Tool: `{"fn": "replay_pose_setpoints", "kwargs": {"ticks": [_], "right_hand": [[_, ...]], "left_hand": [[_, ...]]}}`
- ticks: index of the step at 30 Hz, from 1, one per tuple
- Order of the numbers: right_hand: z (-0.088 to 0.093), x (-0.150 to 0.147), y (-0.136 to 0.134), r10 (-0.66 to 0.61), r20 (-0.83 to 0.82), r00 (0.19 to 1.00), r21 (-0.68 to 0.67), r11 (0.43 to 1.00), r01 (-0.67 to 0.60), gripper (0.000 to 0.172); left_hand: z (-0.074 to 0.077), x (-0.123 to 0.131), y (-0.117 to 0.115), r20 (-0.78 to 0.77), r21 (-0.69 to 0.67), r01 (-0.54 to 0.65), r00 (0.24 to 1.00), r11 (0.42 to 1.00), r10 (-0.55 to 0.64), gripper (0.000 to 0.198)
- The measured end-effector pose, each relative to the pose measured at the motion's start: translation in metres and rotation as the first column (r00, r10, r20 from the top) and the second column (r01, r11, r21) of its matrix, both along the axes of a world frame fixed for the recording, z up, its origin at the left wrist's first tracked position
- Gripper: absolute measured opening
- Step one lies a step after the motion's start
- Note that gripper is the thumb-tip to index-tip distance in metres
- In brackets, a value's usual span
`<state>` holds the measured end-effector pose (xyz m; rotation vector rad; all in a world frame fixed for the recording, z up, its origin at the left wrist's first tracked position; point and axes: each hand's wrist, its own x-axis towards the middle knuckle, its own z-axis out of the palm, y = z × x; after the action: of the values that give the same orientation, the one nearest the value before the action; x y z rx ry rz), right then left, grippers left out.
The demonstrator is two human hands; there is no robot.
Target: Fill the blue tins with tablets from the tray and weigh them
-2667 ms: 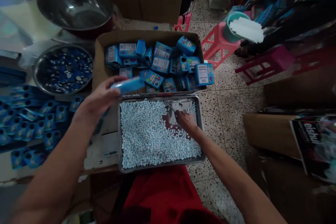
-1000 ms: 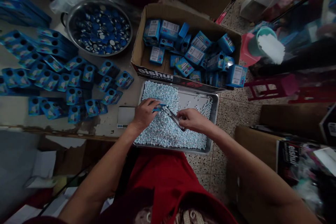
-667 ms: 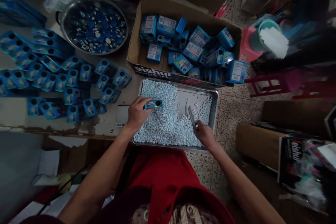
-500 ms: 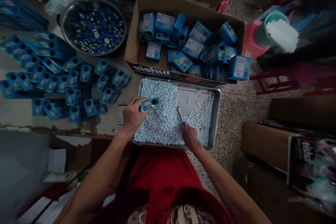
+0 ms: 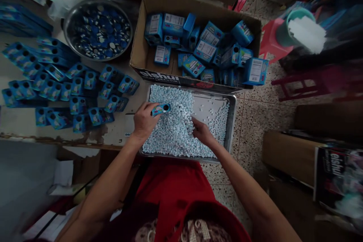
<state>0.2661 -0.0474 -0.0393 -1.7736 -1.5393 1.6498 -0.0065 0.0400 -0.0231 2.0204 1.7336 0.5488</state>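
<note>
My left hand (image 5: 145, 120) grips a small blue candy box (image 5: 161, 109) with a round dark hole in its upper face. It holds the box above the left part of a metal tray (image 5: 233, 121). Small pale blue and white candies (image 5: 170, 136) lie heaped in the tray, mostly to the left and front. Fingers closed, my right hand (image 5: 203, 131) reaches into the right side of the heap. The thin, pale, scoop-like tool in it is now hidden by the fingers and candies.
Behind the tray stands a cardboard box (image 5: 138, 38) of filled-looking blue boxes. A metal bowl (image 5: 65, 26) of blue and silver round pieces stands to the left. Several blue boxes with holes (image 5: 78, 104) stand on the table. Cartons (image 5: 289, 157) are stacked at right.
My right hand has moved up and left into the candy heap, and its tool has gone out of sight. The candies are pushed up toward the middle. My left hand stays with its box.
</note>
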Motion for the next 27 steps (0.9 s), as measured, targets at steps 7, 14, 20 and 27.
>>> {"fn": "replay_pose_setpoints", "kwargs": {"ticks": [7,14,20,27], "right_hand": [[0.064,0.02,0.032,0.217,0.056,0.975,0.007,0.976,-0.218,0.037],[0.114,0.017,0.072,0.372,0.144,0.917,-0.121,0.926,-0.357,0.018],[0.135,0.011,0.081,0.406,0.198,0.892,-0.158,0.911,-0.38,0.019],[0.14,0.0,0.08,0.388,0.217,0.896,-0.162,0.919,-0.358,0.023]], "left_hand": [[0.006,0.014,0.014,0.055,-0.059,0.131,0.99,0.99,-0.128,0.038],[0.003,0.018,0.016,0.03,-0.057,0.257,0.966,0.965,-0.255,0.044],[0.004,0.023,0.015,0.035,-0.054,0.263,0.965,0.963,-0.261,0.045],[0.003,0.024,0.013,0.049,-0.061,0.276,0.961,0.959,-0.274,0.047]]}}
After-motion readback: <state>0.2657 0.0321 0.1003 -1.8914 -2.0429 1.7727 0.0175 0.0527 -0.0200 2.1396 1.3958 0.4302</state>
